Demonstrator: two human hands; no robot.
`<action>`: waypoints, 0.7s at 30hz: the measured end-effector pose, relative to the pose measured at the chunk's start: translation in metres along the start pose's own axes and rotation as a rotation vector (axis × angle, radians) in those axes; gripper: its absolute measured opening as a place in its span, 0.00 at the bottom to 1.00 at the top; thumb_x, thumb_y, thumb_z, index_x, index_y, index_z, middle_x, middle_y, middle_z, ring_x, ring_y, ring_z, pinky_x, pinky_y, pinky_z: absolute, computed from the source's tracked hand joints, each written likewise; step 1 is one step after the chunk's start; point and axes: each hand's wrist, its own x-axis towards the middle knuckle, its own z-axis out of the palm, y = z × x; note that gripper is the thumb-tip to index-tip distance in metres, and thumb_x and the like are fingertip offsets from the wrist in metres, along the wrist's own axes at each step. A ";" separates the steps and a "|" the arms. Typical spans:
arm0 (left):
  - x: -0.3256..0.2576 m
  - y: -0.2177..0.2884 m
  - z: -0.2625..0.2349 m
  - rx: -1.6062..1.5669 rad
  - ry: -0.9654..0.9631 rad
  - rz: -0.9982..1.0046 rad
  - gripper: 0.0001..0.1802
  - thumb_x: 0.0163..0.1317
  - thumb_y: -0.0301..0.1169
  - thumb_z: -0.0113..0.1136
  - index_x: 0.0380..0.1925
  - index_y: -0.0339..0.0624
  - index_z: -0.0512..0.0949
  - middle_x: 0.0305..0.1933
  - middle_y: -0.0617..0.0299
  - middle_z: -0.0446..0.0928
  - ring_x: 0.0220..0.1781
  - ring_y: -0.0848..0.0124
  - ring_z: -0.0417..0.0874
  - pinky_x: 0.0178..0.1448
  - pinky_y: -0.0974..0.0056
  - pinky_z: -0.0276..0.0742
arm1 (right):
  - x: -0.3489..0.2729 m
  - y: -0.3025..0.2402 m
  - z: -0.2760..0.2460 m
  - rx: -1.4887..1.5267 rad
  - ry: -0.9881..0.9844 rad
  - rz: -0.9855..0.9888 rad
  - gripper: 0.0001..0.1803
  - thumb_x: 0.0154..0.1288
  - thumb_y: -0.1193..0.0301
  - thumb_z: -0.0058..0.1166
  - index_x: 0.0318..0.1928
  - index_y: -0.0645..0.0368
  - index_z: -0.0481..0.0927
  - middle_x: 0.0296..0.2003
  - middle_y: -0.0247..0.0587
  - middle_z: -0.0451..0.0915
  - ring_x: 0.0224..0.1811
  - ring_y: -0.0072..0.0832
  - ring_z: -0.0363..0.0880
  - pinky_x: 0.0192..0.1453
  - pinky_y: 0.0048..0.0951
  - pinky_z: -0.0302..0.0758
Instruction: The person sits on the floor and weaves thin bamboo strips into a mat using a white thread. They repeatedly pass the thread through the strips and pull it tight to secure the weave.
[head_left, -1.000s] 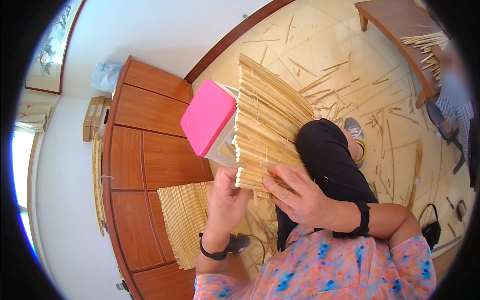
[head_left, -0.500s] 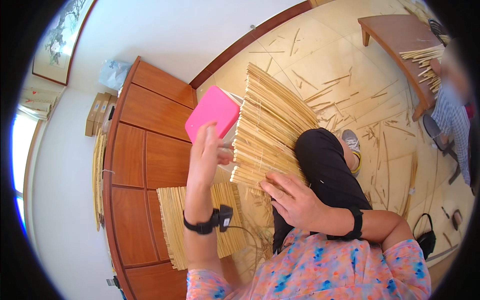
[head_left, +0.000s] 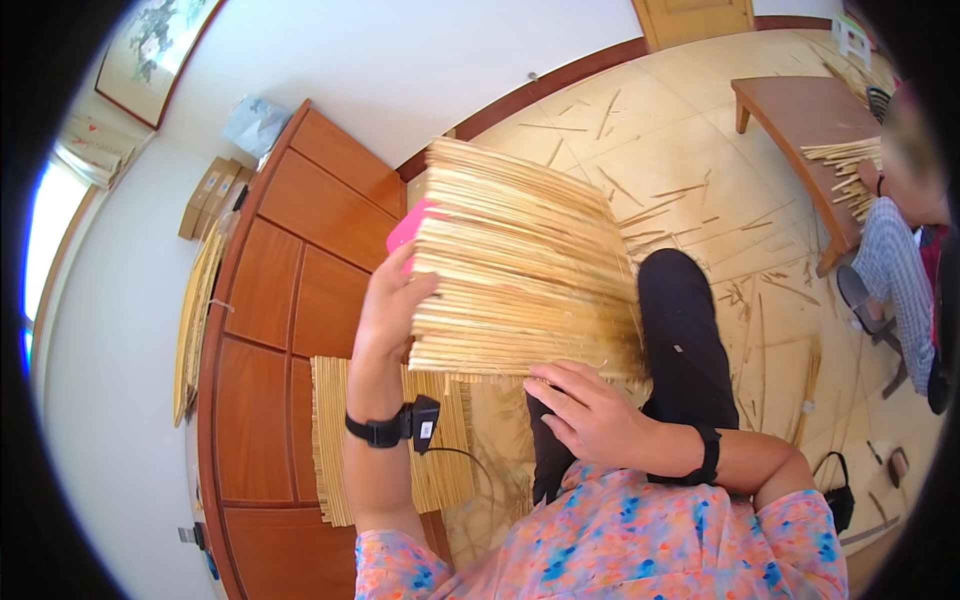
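Observation:
A mat of pale dry stalks (head_left: 520, 260), laid side by side and bound with thin thread, is tilted up in front of me against my dark-trousered knee. At its left edge my left hand (head_left: 390, 305) is closed, the thumb on the face and the other fingers partly hidden behind. My right hand (head_left: 590, 410) grips the near edge, its fingers along the rim. Behind the mat's left side shows a bit of a pink stool top (head_left: 405, 228), mostly covered.
A second stalk mat (head_left: 335, 440) lies at lower left, beside a reddish-brown wooden cabinet (head_left: 260, 420). Broken stalks (head_left: 650, 215) litter the tiled floor. At right, another person (head_left: 905, 260) sits by a brown low table (head_left: 800, 115), a hand at a stalk bundle (head_left: 845, 155).
My left hand has gone from open and apart to gripping the mat's left edge. The mat has turned its face more toward me and now hides most of the pink stool top.

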 end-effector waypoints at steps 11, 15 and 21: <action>-0.114 -0.124 0.048 -0.520 0.768 0.356 0.33 0.73 0.21 0.49 0.74 0.32 0.51 0.65 0.45 0.71 0.59 0.60 0.79 0.62 0.58 0.78 | -0.019 0.028 0.034 0.535 -0.113 0.595 0.14 0.71 0.71 0.57 0.52 0.68 0.82 0.32 0.44 0.86 0.34 0.32 0.85 0.42 0.30 0.82; -0.113 -0.141 0.079 -0.653 0.800 0.312 0.34 0.74 0.22 0.49 0.75 0.34 0.48 0.66 0.45 0.70 0.60 0.61 0.77 0.63 0.57 0.77 | -0.030 0.051 0.038 0.844 -0.237 0.983 0.24 0.80 0.59 0.47 0.61 0.67 0.76 0.43 0.42 0.85 0.42 0.24 0.82 0.48 0.26 0.79; -0.103 -0.172 0.100 -0.657 0.792 0.179 0.35 0.74 0.24 0.50 0.76 0.35 0.47 0.67 0.46 0.67 0.60 0.61 0.76 0.61 0.57 0.77 | -0.030 0.056 0.043 1.005 -0.222 1.143 0.26 0.80 0.53 0.45 0.60 0.64 0.76 0.49 0.42 0.82 0.48 0.25 0.80 0.50 0.29 0.78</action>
